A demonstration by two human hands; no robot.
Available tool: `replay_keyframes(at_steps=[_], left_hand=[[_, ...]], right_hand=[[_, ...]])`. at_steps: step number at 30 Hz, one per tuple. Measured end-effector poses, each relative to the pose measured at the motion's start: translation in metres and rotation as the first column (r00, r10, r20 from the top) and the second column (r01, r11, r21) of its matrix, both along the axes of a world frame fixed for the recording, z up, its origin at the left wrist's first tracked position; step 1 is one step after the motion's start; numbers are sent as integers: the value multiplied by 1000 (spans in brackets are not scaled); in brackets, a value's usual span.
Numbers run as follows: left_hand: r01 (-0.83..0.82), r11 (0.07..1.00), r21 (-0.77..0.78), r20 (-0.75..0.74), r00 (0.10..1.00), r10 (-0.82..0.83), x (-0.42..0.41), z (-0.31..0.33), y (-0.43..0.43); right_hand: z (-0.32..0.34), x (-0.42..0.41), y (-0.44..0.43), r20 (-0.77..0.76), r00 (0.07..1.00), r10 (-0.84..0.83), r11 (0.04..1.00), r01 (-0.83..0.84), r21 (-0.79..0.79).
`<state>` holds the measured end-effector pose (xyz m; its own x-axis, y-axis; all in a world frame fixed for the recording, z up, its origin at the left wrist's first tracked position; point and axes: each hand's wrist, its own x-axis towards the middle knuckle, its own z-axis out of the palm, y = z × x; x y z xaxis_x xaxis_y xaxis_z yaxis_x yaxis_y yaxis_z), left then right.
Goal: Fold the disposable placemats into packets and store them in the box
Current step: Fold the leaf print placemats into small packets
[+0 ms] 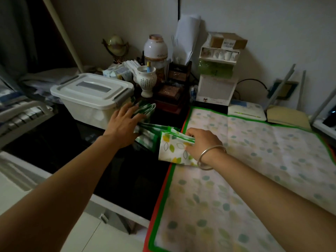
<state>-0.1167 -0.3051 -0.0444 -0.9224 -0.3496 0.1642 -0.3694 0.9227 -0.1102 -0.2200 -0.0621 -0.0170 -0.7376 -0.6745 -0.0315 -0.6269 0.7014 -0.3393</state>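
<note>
A folded placemat packet (pixel 171 149), white with green and yellow leaves, lies at the left edge of the spread placemat (pixel 245 160). My right hand (pixel 201 144), a bangle on its wrist, pinches the packet's top edge. To its left a pile of folded green-edged packets (pixel 148 135) lies on the dark surface, and my left hand (pixel 123 122) rests flat on that pile with fingers straight. The white plastic box (pixel 91 99) stands just left of the pile with its lid closed.
Behind the pile stand a white vase (pixel 146 80), dark wooden boxes (pixel 171 95), a white jar-like appliance (pixel 156 50) and a white calendar stand (pixel 215 88). A router (pixel 247 111) and a yellow pad (pixel 285 115) lie at the mat's far edge.
</note>
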Motion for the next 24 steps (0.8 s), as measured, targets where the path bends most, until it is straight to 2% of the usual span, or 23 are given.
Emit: replay_keyframes(at_steps=[2, 4, 7, 9, 13, 15, 19, 21, 24], left_hand=[[77, 996, -47, -61, 995, -80, -2, 1, -4], [170, 980, -101, -50, 983, -176, -5, 1, -7], [193, 966, -174, -54, 977, -205, -7, 4, -7], [128, 975, -183, -66, 988, -142, -6, 8, -4], [-48, 995, -82, -46, 998, 45, -7, 12, 2], [-99, 987, -126, -30, 995, 96, -10, 13, 8], [-159, 976, -152, -43, 987, 154, -16, 9, 17], [-193, 977, -93, -72, 980, 187, -18, 6, 19], [-235, 972, 27, -130, 963, 236, -20, 2, 20]], right_hand=[[-4, -5, 2, 16, 1000, -3, 1000, 3, -21], [-8, -8, 4, 35, 999, -10, 999, 11, -36], [-12, -12, 6, 43, 999, -23, 999, 25, -42], [-12, -13, 7, 33, 999, -32, 998, 34, -61], [-11, -3, 6, 43, 997, -61, 987, 67, -144], [-10, 4, 1, 62, 993, -105, 980, 114, -165], [-8, 5, -22, 77, 966, -248, 964, 254, -78], [-10, 4, -39, 139, 945, -297, 950, 307, -57], [-15, 3, -65, 287, 883, -370, 904, 413, -106]])
